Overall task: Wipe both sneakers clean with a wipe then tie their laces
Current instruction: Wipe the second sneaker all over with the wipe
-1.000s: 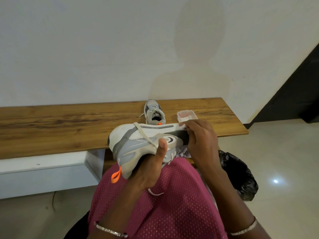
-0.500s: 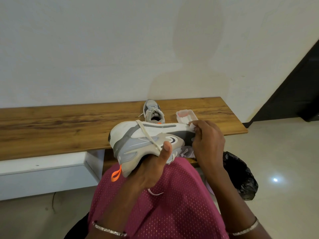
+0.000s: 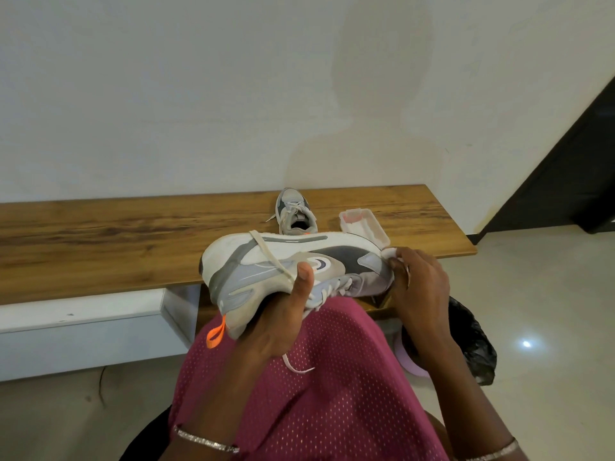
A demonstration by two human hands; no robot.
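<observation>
Right hand (image 3: pixel 419 281), pinching the wipe (image 3: pixel 389 252), has slid to the toe at centre right; left hand (image 3: pixel 279 321) grips the sneaker (image 3: pixel 319 244) mid-frame.

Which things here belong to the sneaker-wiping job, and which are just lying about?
In the job: held sneaker, gripped by the left hand; wipe, pinched by the right hand at its toe; second sneaker on the bench; white-and-pink pack beside it, probably wipes.
Lying about: black bag on the floor, by the right arm.
</observation>
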